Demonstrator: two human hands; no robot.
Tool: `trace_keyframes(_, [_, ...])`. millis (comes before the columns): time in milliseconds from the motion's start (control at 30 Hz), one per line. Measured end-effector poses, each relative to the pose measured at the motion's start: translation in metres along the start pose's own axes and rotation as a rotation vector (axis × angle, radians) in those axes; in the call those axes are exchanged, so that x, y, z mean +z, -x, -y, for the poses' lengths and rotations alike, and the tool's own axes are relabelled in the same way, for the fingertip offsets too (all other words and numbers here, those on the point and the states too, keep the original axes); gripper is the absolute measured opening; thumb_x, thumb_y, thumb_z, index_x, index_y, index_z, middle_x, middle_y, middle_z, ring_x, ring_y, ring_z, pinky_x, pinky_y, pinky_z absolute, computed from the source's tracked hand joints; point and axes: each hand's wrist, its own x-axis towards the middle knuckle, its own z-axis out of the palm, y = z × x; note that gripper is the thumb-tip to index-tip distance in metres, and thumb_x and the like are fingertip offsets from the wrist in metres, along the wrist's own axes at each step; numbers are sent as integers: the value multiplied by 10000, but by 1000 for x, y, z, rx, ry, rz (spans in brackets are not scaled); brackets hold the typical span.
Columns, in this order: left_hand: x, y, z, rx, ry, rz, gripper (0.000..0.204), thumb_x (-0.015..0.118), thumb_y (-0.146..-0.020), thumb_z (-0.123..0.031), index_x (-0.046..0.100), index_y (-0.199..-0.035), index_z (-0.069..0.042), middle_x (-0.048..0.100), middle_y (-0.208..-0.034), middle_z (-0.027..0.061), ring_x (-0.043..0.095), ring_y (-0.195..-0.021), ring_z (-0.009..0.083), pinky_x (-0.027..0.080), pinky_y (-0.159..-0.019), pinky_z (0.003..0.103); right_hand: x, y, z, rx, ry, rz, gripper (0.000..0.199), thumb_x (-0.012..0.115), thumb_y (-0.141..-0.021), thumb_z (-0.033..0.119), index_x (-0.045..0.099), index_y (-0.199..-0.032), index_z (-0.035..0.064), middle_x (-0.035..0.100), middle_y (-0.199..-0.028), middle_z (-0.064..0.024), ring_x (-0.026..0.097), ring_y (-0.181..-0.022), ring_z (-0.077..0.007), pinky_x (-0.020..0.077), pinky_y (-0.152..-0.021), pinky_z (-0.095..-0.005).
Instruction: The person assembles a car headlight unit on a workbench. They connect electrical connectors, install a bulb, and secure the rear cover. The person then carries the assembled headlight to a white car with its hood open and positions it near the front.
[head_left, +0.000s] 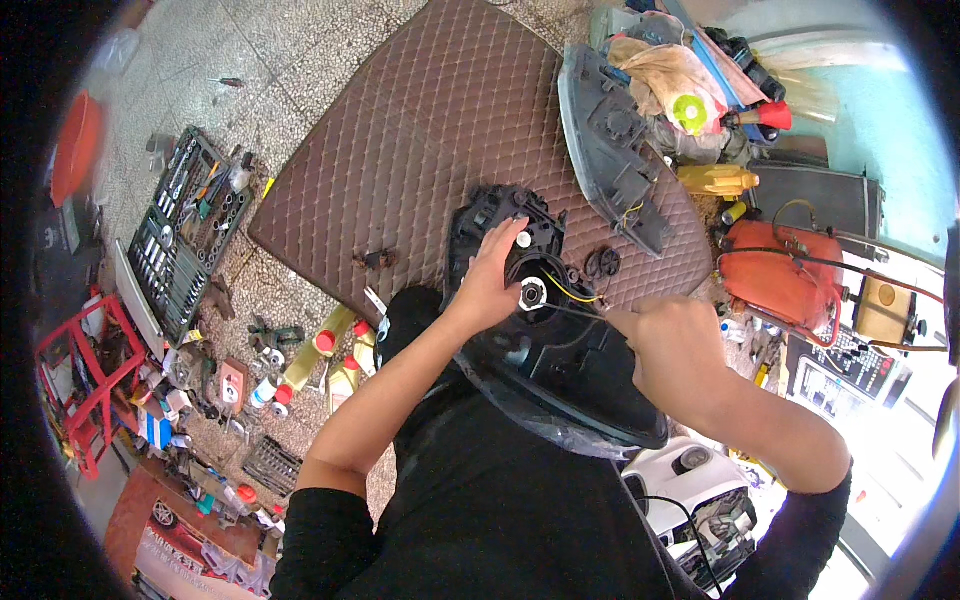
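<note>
A black car headlight housing (560,370) rests on my lap, its back side up, over a brown quilted mat (440,130). My left hand (492,278) presses on the rear of the housing, fingers by a white bulb socket (532,293). My right hand (672,345) is closed in a fist at the housing's right edge, pinching thin yellow and black wires (580,296) that run to the socket. A small black round cap (602,263) lies on the mat beside the housing.
A second headlight (610,150) lies at the mat's far right. A socket tool set (185,230) sits open at left. Bottles (335,345), a red stand (95,390), an orange machine (785,275) and a heap of bags and cans (690,90) crowd the floor.
</note>
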Motion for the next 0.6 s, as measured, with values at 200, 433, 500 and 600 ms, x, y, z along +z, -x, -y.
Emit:
trace_keyframes(200, [2,3,1,-12,-18,2,953,688,-759,116,323,-1601,-143,297,-1659,233,247,-1572,383,233,-1281,430,4,0,3,64,-1,19,222,724,-695,40,744,-917,39,720,-770,-190,741,-785,-372,586,-721,-480])
trace_keyframes(433, [3,2,8,11,65,2,939,654,-789,78,323,-1605,-247,258,-1693,168,155,-1591,417,183,-1201,723,-2,4,6,34,20,21,243,703,-726,24,738,-965,52,726,-856,-174,738,-819,-357,586,-714,-475])
trace_keyframes(500, [4,1,8,-10,66,5,939,655,-789,77,322,-1605,-248,257,-1694,168,156,-1591,418,184,-1202,722,-10,13,5,-17,49,19,250,684,-758,24,730,-1002,59,724,-887,-158,738,-831,-344,585,-705,-460])
trace_keyframes(600, [3,0,9,17,65,-1,940,660,-787,74,323,-1603,-247,253,-1690,189,158,-1590,417,193,-1198,726,-15,12,0,13,112,-143,250,656,-798,41,716,-1039,66,716,-892,-130,735,-830,-325,585,-689,-436])
